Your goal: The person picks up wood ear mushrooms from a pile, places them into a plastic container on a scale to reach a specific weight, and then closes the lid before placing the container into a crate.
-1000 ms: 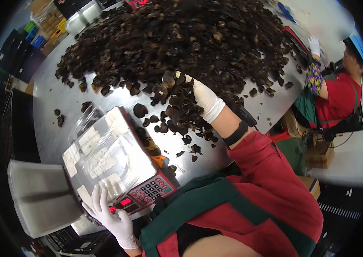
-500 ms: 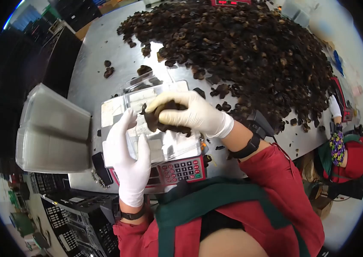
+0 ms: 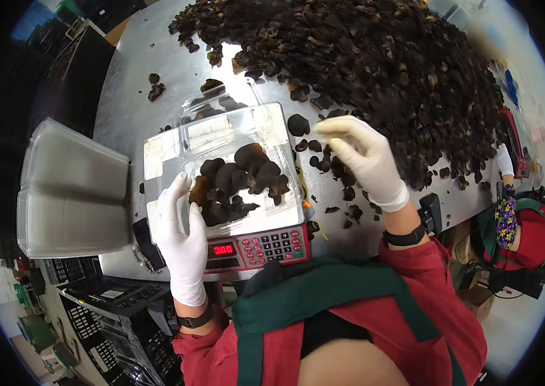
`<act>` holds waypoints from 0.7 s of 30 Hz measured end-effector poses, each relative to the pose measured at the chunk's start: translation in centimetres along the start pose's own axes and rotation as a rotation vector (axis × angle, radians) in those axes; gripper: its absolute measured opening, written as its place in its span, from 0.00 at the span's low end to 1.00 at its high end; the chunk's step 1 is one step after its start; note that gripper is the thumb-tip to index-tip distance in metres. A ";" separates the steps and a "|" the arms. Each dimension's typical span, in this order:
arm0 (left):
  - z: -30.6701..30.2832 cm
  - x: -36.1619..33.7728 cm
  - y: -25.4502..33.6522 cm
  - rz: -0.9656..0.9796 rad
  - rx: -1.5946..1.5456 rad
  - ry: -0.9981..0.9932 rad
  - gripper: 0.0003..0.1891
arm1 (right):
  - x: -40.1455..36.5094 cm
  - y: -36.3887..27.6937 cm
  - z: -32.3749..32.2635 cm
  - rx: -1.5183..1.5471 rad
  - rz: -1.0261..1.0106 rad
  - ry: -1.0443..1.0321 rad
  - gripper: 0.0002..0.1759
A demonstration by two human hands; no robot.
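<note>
Dark wood ear mushrooms point(image 3: 224, 183) lie in a clear plastic box on the pan of a red weighing scale point(image 3: 266, 248), whose display is lit. My left hand point(image 3: 179, 241), in a white glove, is at the left side of the box, thumb and fingers apart beside the mushrooms. My right hand point(image 3: 369, 161), gloved too, is to the right of the scale over a few loose mushrooms point(image 3: 324, 161) at the near edge of the pile. Its fingers are curved and spread with nothing between them.
A large heap of wood ear mushrooms point(image 3: 362, 71) covers the back and right of the metal table point(image 3: 121, 83). Nested clear plastic boxes point(image 3: 73, 193) stand left of the scale. Black crates point(image 3: 111, 321) are below at left. At far right, another person's gloved hand point(image 3: 504, 159) is near a second red scale point(image 3: 516, 145).
My right hand has let go of a handful of mushrooms, which now lie in the box, and moved right towards the pile. My left hand stays at the box's left side.
</note>
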State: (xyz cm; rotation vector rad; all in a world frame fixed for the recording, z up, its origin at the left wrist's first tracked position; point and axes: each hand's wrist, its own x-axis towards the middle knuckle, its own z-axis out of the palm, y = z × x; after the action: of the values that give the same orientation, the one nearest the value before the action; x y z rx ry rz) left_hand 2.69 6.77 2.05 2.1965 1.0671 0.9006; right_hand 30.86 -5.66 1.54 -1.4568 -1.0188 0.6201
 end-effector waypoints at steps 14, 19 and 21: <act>3.5 3.8 4.0 0.376 0.464 -0.370 0.16 | -11.0 6.1 -10.5 0.012 0.363 0.405 0.12; 2.7 3.5 4.6 0.355 0.423 -0.272 0.12 | -10.5 5.9 -9.2 0.056 0.344 0.342 0.11; 2.5 3.1 4.5 0.327 0.394 -0.237 0.12 | -9.9 5.6 -7.8 0.048 0.274 0.271 0.10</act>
State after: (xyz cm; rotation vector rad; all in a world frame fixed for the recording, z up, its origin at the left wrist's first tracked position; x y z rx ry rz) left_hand 8.13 6.40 4.63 2.7829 0.8388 0.5696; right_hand 34.11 -17.72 -4.44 -1.6016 -0.5956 0.6169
